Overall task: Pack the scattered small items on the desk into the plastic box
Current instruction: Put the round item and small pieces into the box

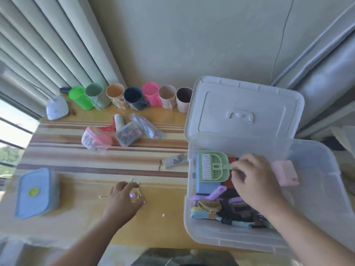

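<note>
The clear plastic box [315,223] is sitting open at the right end of the counter [80,217], and everything else is lying in relation to it. Its white lid [244,104] is leaning up against the wall just behind the box. Inside the box, the right hand [251,181] is reaching in from the near side, its fingers [235,167] curling closed around the handle of a green mini dustpan and brush [212,166], which is lying on a blue item at the box's far left corner. A pink block [285,172] is resting inside the box just right of that hand, and purple, tan and dark small items [213,204] are piling up along the box's near left side. Left of the box, on the counter, the left hand [124,200] is hovering palm down over a few thin sticks [135,191], its fingers [126,186] bending loosely; whether they are pinching anything I cannot tell. Farther left of the box a blue lidded container [36,192] is standing. Beyond the left hand, farther from the box's near edge, several clear pouches [124,133] of small things are lying together, and a small packet [174,161] is lying almost touching the box's left wall. A row of coloured cups [132,97] is standing along the wall, left of the lid.
</note>
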`<state>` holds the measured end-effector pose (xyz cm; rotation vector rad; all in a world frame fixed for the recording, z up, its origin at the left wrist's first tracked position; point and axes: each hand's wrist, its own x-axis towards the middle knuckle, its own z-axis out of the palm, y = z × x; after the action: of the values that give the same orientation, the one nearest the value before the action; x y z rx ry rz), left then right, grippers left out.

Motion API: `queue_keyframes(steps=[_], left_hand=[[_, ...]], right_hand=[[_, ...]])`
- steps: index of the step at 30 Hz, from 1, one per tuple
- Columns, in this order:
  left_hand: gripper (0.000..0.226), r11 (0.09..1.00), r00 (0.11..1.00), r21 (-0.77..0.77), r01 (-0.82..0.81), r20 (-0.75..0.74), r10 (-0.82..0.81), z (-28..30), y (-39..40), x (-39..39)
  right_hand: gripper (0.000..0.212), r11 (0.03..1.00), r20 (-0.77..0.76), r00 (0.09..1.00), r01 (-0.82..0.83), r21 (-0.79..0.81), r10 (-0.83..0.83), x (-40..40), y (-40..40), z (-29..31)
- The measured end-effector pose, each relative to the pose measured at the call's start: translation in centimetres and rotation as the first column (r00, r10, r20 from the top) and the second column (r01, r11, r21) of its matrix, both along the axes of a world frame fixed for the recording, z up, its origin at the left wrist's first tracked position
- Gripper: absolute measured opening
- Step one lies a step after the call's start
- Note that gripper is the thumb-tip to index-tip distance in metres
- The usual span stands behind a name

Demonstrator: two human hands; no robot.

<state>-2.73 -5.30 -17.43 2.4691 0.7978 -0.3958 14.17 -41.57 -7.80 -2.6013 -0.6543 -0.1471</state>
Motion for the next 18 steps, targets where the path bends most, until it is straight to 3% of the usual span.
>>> queue_keyframes(steps=[4,8,13,18], left_hand=[[0.054,0.988,0.980,0.064,0.138,-0.151,-0.127,-2.0,3.4,-2.6],[0.055,0.948,0.936,0.049,0.316,-0.182,-0.302,-4.7,5.3,-3.9],[0.050,0.909,0.900,-0.005,0.417,-0.139,-0.414,-6.1,7.2,-3.2],[0.056,0.880,0.878,0.087,0.467,-0.160,-0.451,-6.2,9.7,-3.1]], right_hand=[[0.014,0.982,0.072,0.985,-0.163,0.092,0.156,-1.9,10.3,1.7],[0.024,0.946,-0.062,0.945,-0.319,0.055,0.323,-2.7,19.3,-1.4],[0.036,0.912,-0.279,0.911,-0.364,-0.191,0.305,-1.0,25.3,-5.9],[0.045,0.839,-0.376,0.920,-0.288,-0.461,0.109,0.8,26.8,-8.2]])
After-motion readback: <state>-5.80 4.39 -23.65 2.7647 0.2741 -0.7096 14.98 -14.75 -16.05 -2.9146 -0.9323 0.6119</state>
